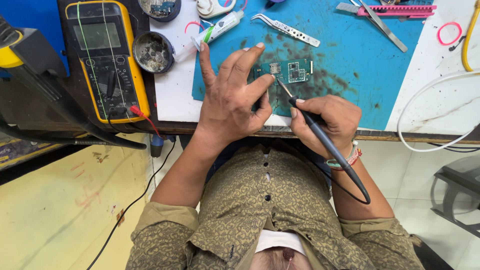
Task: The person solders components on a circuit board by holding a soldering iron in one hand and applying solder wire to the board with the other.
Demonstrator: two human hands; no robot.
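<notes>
We've got a small green circuit board (290, 71) lying flat on the stained blue mat (350, 60), near its front edge. Our left hand (232, 97) is spread loose over the board's left end, one fingertip pressing its edge, nothing clamped. Our right hand (325, 120) is closed around a dark soldering iron (320, 135), its tip touching down just below the board. Further out, a round open tin (153, 52) holds grey, crusty residue, beside a yellow multimeter (106, 60). A second round tin (160, 8) at the top holds a small board. Tweezers (286, 29) and a syringe tube (212, 32) lie behind.
</notes>
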